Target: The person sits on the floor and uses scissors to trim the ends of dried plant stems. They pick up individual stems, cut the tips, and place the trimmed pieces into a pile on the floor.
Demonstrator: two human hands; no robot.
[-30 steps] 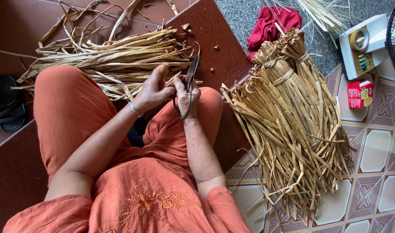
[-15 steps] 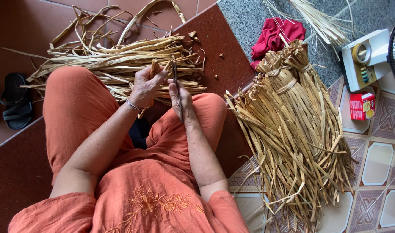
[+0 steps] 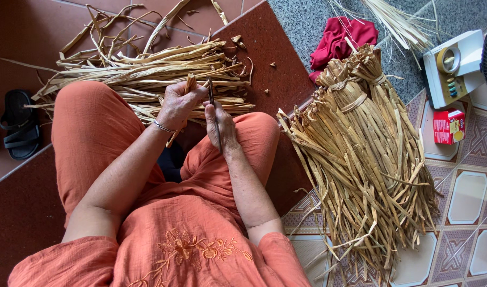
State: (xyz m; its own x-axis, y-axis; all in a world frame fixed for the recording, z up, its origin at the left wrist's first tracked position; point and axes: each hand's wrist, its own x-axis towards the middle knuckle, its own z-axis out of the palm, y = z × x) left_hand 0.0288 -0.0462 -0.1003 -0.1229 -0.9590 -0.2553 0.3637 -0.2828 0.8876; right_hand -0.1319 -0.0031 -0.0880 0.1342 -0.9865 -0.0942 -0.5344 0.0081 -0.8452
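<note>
Hands meet in the middle of the frame, above the person's lap. The left hand (image 3: pixel 177 102) is closed around the end of a dry strip (image 3: pixel 191 83), so the tip sticks up past the fingers. The right hand (image 3: pixel 218 123) is closed on a thin dark blade (image 3: pixel 211 94) that points up beside the strip, close enough to touch it. Holding both just over the knees keeps them steady and easy to see. A loose pile of strips (image 3: pixel 148 74) lies across the red floor in the upper left, right past the knees, where the left hand can reach it. On the right side of the frame a tied bundle (image 3: pixel 360 154) lies apart on the patterned tiles, so it does not mix with the loose ones. A red cloth (image 3: pixel 339 40) sits above the bundle. A white box (image 3: pixel 456 66) and a small red box (image 3: pixel 448 126) rest far right, out of the way. A black sandal (image 3: pixel 20 125) sits at the left edge.
</note>
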